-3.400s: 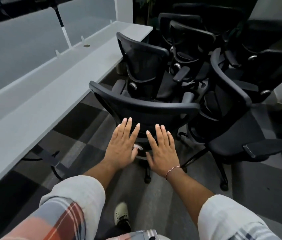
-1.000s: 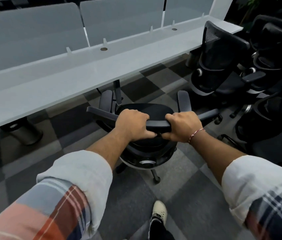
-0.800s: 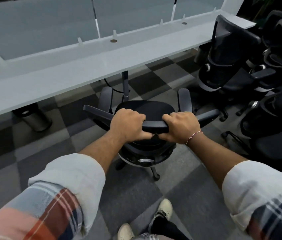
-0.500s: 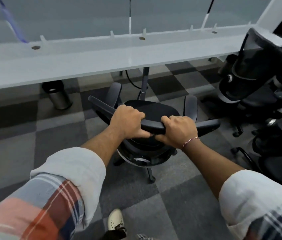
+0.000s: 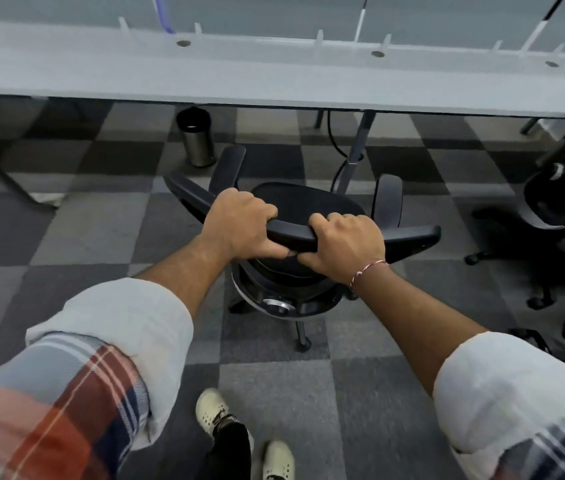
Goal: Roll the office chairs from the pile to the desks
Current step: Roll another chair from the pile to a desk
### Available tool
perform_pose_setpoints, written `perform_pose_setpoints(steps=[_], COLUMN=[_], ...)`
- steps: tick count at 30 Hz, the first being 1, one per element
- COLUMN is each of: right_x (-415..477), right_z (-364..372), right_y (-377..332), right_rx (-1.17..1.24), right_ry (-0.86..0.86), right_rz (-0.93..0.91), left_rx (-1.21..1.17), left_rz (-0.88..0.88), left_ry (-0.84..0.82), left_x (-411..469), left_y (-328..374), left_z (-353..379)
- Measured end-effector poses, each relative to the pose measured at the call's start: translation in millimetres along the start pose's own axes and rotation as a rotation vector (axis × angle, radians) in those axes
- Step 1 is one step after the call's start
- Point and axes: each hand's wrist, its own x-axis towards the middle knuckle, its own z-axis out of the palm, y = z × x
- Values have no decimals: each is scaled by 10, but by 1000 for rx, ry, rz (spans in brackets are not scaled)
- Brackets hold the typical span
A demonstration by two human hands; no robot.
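1. Shoes, pale, two: at the bottom edge, on the carpet, below a dark trouser leg.
2. Sleeves, plaid, rolled to the forearm: left sleeve and right sleeve, one at each lower corner.
3. Left hand: fingers curled over the top rail of the chair back, thumb tucked under it, gripping firmly.
4. Right hand: wrapped round the same rail just beside the left hand, thumbs nearly meeting. A red-and-white thread bracelet sits at the wrist.
5. Office chair, black, mesh back: stands on the carpet directly ahead of the person, seat facing the desk, both armrests pointing toward it. The seat is short of the desk edge, near the desk leg. One caster shows below the back.
6. Carpet: chequered in grey and dark tiles.
7. Waste bin, metal, cylindrical: upright at the desk's front edge, left of the chair.
8. Desk leg, slanted, with a dark cable beside it.
9. Other chairs, black: clustered at the right edge, apart from the held chair.
10. Desk, long, pale grey: spans the whole width, round cable ports along its rear.
11. Partition panels, frosted: upright behind the desk.
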Motion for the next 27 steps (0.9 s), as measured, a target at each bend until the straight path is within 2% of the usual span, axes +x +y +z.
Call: perform_pose_setpoints(steps=[11, 20, 27], right_x=[-26, -35, 86], right_z=[-157, -275, -328], right_y=[-646, -1143, -1452], right_rx=[80, 94, 121], right_ry=[43, 47, 41], right_rz=[-241, -358, -481], left_rx=[38, 55, 110], left_rz=[-210, -322, -432], left_ry=[45, 21, -100], left_x=[-1026, -1665, -2037], left_y=[-31, -78, -127], left_z=[-276, -494, -672])
